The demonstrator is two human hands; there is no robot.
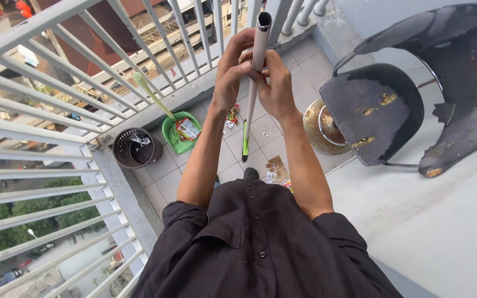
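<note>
One broom handle [259,49], white, stands upright before me; its lower end turns green and meets the tiled floor [299,74] near my shoe [251,173]. One green dustpan [179,132] lies on the tiles with a long pale handle leaning toward the railing [56,83]; it contains one crumpled wrapper. One dark round bin [134,148] stands just beside the dustpan, in the corner, with light scraps inside. More wrappers [274,174], at least three, lie loose on the floor near my feet. One worn black chair [374,110] stands to the right, its covering peeling.

Both my arms are raised, elbows bent. My left hand [232,69] is closed around the handle near its top. My right hand [276,83] grips the same handle just below, fingers curled, touching the left.
</note>
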